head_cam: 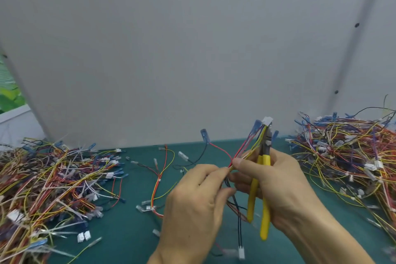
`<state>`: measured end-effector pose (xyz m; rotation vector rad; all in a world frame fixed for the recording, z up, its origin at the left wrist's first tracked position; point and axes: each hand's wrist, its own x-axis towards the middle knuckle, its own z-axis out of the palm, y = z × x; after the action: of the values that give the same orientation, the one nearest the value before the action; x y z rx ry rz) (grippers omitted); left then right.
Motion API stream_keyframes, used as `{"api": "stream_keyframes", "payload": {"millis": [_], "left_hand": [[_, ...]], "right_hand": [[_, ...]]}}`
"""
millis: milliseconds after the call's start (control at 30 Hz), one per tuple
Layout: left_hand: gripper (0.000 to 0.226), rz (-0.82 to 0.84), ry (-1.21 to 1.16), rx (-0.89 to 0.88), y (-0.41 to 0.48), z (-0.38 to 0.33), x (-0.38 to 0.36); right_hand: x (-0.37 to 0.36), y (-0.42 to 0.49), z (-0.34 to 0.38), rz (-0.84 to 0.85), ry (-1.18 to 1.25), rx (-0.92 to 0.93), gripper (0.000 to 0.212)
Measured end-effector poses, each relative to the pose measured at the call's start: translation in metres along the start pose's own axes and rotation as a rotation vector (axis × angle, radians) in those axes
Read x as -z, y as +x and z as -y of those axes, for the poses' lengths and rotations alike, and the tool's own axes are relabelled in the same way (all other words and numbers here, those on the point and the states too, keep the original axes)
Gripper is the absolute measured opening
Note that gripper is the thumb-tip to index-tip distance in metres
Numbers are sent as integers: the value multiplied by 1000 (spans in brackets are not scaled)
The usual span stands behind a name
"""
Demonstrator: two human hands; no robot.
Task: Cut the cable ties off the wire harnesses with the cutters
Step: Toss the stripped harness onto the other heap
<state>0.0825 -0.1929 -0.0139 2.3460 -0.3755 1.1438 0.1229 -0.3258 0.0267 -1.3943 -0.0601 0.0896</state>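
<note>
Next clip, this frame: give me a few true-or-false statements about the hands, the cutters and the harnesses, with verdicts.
1. The right hand grips the cutters. True.
2. The left hand holds nothing. False: its fingers pinch the wires of a harness.
3. A left pile and a right pile of harnesses lie on the mat. True.
4. The cutters' head points down at the mat. False: it points up, among the held wires.

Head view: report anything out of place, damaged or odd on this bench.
Nothing looks damaged or spilled; the cutters and held harness look intact. Only oddity: a few loose harnesses lie strewn on the green mat between the left heap and the right heap, in neither.
</note>
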Motion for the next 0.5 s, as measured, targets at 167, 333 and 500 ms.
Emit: {"api": "stream_keyframes", "payload": {"millis": [167, 333, 500], "left_hand": [[21, -1, 12, 132, 2, 6, 6], [28, -16, -344, 489, 3, 12, 2], [20, -50, -409, 659, 2, 28, 1]], "right_hand": [[-5, -8, 2, 91, -59, -19, 13], [-4, -10, 5, 102, -206, 80, 11], [3, -18, 8, 63, -926, 537, 13]]}}
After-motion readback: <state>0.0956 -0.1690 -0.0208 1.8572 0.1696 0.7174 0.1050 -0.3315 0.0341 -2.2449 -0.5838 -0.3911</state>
